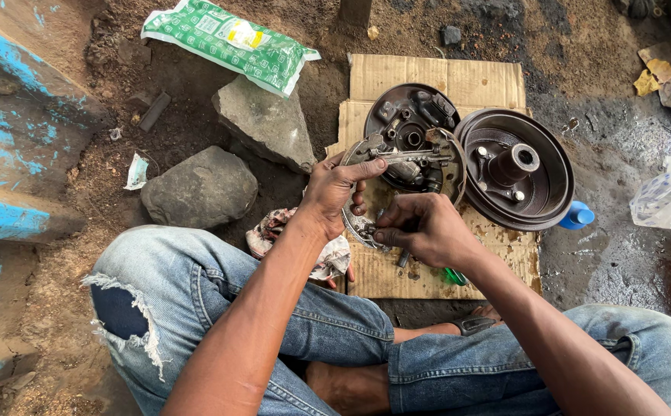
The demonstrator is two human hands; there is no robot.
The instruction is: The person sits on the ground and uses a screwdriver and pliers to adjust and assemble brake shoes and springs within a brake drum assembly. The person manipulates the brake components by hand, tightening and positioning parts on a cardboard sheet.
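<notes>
Brake shoes (397,166), curved grey metal, held up over brown cardboard (435,77). Left hand (334,192) clasped on upper left rim, thumb laid along flat crossbar (412,156). Right hand (420,227) nearer the body, fingertips pinched on lower end. Long axis roughly left to right. Just behind, round backing plate (408,115); right, dark rusty brake drum (516,169). Left, two rough grey rocks (200,189) on dirt.

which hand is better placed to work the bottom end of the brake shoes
Probably the right hand: its fingers already pinch at the lower end of the brake shoes. The left hand is busy gripping the upper part, thumb laid across the metal lever, steadying the assembly.
</notes>
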